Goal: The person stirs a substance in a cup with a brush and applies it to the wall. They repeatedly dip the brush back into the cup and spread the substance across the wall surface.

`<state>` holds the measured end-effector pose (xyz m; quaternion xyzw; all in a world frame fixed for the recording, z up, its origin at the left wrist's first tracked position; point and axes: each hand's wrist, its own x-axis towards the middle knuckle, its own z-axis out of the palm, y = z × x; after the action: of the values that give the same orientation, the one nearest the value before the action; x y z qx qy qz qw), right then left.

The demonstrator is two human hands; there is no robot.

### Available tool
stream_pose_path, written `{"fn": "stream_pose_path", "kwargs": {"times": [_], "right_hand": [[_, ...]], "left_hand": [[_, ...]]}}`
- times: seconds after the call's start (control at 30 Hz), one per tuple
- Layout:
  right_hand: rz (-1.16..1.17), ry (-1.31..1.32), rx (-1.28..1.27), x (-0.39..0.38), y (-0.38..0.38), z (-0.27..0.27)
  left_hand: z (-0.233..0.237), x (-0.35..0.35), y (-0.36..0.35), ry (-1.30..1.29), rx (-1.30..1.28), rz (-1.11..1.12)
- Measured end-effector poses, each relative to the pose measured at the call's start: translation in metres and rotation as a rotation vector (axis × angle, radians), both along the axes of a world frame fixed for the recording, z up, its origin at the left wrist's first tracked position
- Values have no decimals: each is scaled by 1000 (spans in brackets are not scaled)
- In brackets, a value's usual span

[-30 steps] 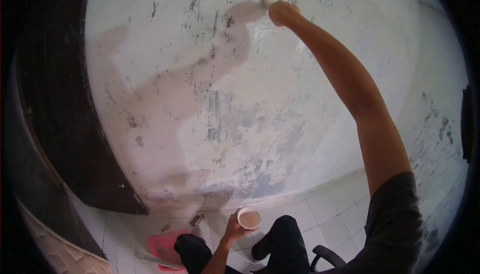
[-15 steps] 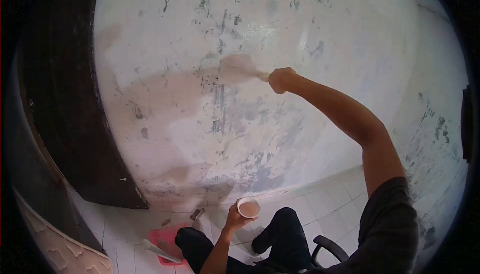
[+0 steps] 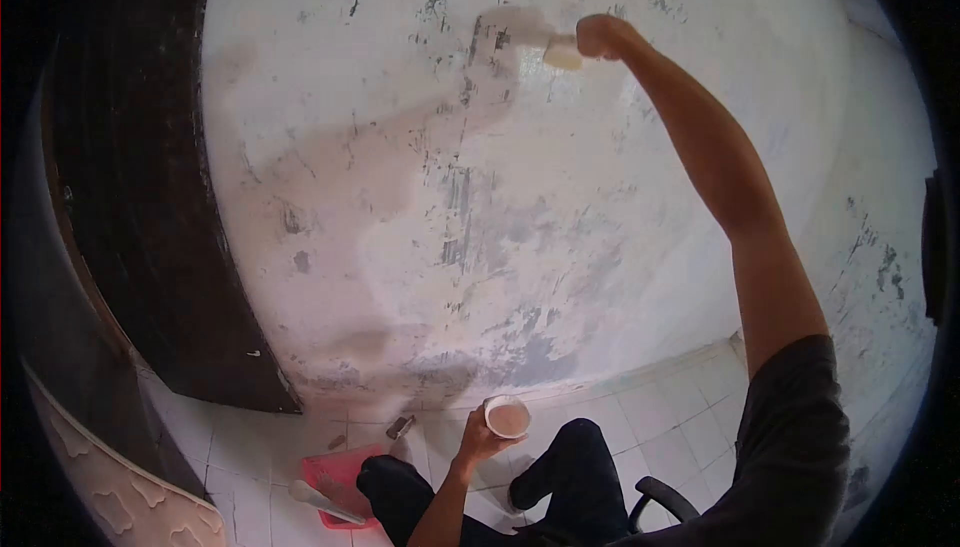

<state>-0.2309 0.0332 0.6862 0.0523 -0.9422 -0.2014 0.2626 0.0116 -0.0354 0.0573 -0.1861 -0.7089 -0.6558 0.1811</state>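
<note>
Head view: left hand point(image 3: 478, 439) holds cup point(image 3: 506, 416), pinkish paint inside.

right hand point(image 3: 603, 35) raised high, arm extended, fingers clenched, left hand point(image 3: 478, 440) low, curled

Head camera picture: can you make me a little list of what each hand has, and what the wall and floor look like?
right hand: raised high, gripping a brush pressed on the wall
left hand: low by the knees, holding a cup of pinkish-brown paint
wall: white, scuffed, flaking
painted patch: pinkish, spreading left and down from the brush
door: dark, at the left
floor: white tiles
pink tray: on the floor beside the legs
</note>
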Motion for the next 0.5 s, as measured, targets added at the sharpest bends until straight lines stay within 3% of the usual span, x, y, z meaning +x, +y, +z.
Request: {"fn": "stream_pose_path", "kwargs": {"times": [0.03,0.07,0.13,0.2,0.27,0.33,0.5], "right_hand": [[61,51,73,6,0,11],[-72,43,-31,10,-7,22],[-20,146,-50,8,0,28],[59,399,-128,3,4,31],[-7,291,-155,8,7,29],[84,391,-247,7,11,21],[111,426,-301,1,35,-1]], "left_hand": [[1,0,0,14,-13,13],[1,0,0,11,-11,9],[3,1,-2,-5,2,21],[-6,-4,0,-21,92,-23],[-15,-4,1,-44,182,-58],[3,2,-7,51,-1,38],[-2,-1,-8,10,102,7]]}}
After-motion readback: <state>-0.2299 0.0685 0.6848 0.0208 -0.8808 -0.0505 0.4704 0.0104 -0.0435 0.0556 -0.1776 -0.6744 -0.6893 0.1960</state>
